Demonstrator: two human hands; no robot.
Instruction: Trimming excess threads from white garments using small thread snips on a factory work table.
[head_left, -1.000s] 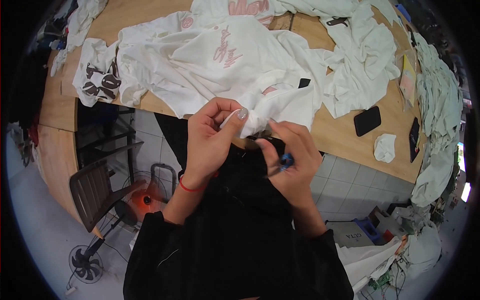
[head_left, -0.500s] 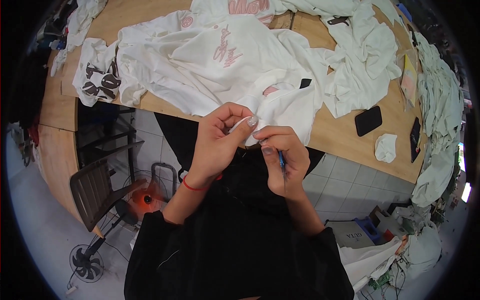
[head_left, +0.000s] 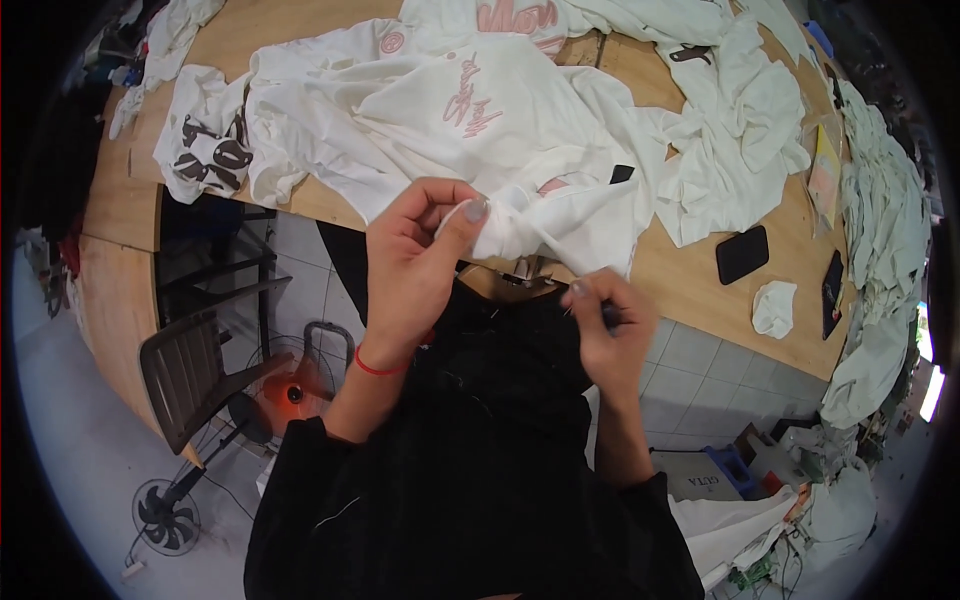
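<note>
My left hand [head_left: 415, 260] pinches a bunched fold of a white garment [head_left: 520, 130] that has pink lettering and hangs over the edge of the wooden table [head_left: 680, 290]. My right hand [head_left: 605, 335] sits just below and to the right of that fold, fingers closed on a small dark blue tool [head_left: 607, 316] whose shape is too small to make out. A red band circles my left wrist. Both hands are over my lap, which is covered by black clothing.
More white garments [head_left: 740, 150] lie heaped across the table, one with a black print [head_left: 205, 160] at the left. A black phone [head_left: 742, 254], a small white wad [head_left: 775, 308] and another dark flat object lie at the right. A chair [head_left: 195, 375] and a floor fan [head_left: 165, 515] stand below left.
My right hand has moved down and away from the bunched fold, drawing back toward my lap. My left hand keeps its pinch on the white cloth.
</note>
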